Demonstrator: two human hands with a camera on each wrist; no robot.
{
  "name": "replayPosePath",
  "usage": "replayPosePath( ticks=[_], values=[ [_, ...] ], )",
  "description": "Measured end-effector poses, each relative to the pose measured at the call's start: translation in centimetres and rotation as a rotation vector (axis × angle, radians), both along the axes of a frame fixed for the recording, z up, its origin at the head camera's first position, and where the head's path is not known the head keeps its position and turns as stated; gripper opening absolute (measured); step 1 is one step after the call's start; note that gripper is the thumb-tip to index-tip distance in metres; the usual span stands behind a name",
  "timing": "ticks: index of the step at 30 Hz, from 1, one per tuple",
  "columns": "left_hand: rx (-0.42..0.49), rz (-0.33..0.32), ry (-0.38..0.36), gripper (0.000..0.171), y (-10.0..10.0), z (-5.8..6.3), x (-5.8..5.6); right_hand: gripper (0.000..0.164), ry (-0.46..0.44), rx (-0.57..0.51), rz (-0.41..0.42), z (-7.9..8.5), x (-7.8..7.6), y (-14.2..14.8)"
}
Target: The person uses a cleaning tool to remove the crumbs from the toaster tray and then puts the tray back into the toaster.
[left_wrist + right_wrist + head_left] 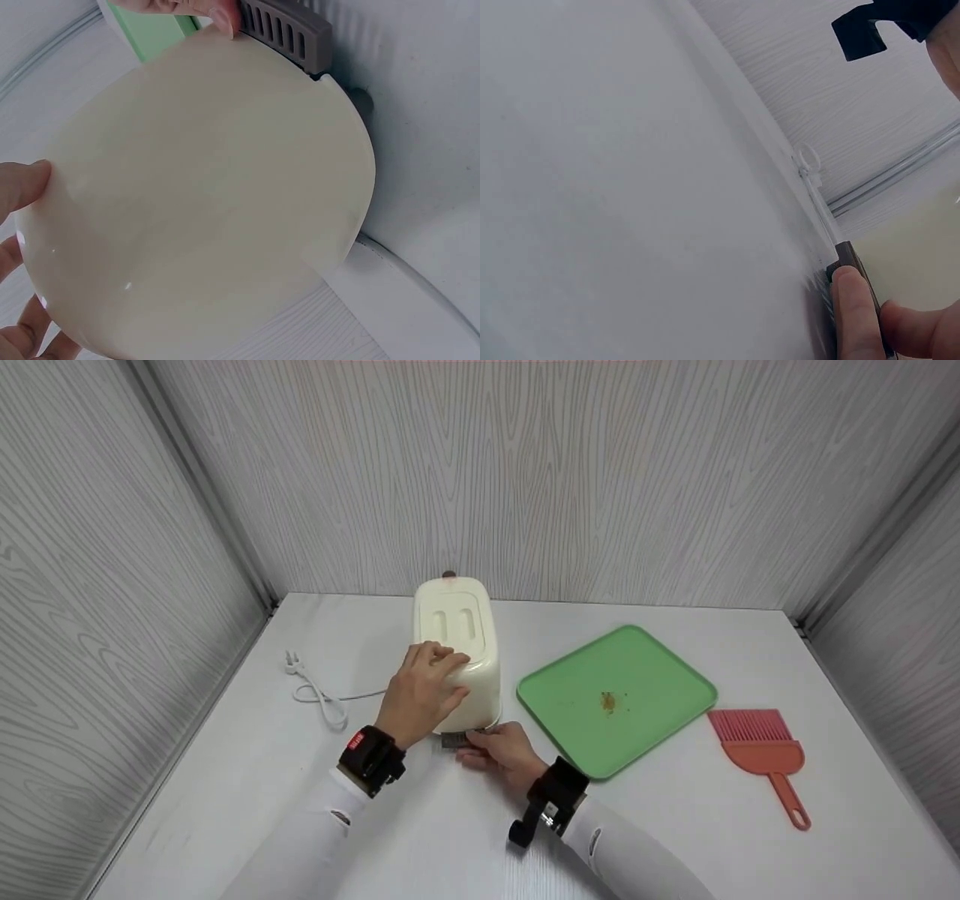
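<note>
A cream toaster [480,690] with a lid over its top stands left of the green tray. My left hand [420,694] holds its near top edge, fingers bent over the lid and the thumb against the end. In the left wrist view, the thumb and fingertips touch the rim of the toaster's end face [202,180]. Low at that end, my right hand [502,754] pinches the dark grey slotted handle of a crumb tray [452,740]. Thumb and forefinger press on the handle [847,253] in the right wrist view. The rest of the crumb tray is hidden.
A green tray [656,675] with a small patch of brown crumbs [608,703] lies to the right. Beyond it is a red brush [763,757]. The toaster's white cord and plug [293,664] lie on the left. Pale panels [517,487] wall the table's back and sides.
</note>
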State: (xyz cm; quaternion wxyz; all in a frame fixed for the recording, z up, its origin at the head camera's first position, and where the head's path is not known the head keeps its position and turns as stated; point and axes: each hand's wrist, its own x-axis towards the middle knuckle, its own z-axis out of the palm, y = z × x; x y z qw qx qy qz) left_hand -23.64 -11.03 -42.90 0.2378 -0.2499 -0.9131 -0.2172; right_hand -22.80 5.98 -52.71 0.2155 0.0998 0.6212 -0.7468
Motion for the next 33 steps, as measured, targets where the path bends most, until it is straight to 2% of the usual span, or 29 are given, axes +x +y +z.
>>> replayPosePath(
  ticks=[6, 16, 30, 33],
  values=[
    [-0.011, 0.005, 0.013, 0.042, 0.0, -0.2, 0.0, 0.020, -0.021, -0.030, -0.034, 0.0, 0.1, -0.1],
    [-0.021, 0.001, 0.037, 0.042, 0.1, -0.2, -0.1, 0.029, -0.047, -0.080, -0.128, 0.0, 1.4, -0.4],
    [-0.024, 0.005, 0.025, 0.042, 0.2, -0.1, 0.0, 0.032, -0.042, -0.124, -0.141, -0.1, 1.7, -0.3],
    [-0.034, 0.003, 0.040, 0.042, 0.2, -0.1, 0.0, 0.030, -0.042, -0.120, -0.146, -0.1, 1.6, -0.4]
  ],
)
